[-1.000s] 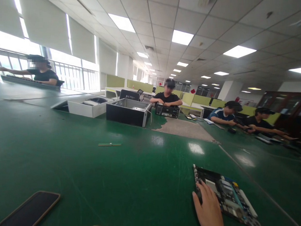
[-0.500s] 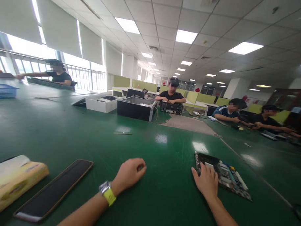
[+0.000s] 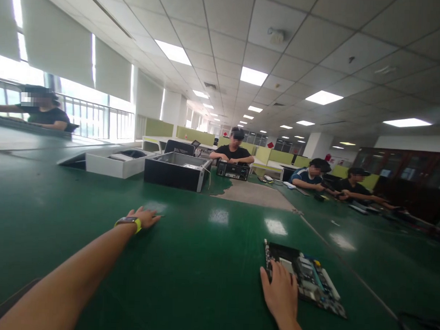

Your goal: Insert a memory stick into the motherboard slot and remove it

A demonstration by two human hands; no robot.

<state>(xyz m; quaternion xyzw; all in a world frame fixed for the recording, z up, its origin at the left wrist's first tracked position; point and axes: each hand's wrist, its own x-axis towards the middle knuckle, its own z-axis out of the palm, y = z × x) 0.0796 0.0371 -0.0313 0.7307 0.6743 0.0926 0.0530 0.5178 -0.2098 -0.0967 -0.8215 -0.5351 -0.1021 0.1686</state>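
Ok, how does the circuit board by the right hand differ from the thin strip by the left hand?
The circuit board is broad and crowded with parts; the thin strip shows only as a sliver past the left hand. The circuit board lies nearer the camera; the thin strip is farther out, to the left. The right hand overlaps the circuit board; whether the left hand grips the thin strip is unclear. Both have a hand at them.

The single view looks out from the person's head above a smooth green tabletop [image 3: 201,280], facing forward along the room, roughly level. Closest to the lens, the bare left forearm [image 3: 68,280] enters at lower left; the bare right hand [image 3: 281,290] and a flat, dark rectangular circuit board [image 3: 312,274] sit near. An open black-and-grey metal case [image 3: 172,175] stands farther off, under the white tiled ceiling [image 3: 224,49].
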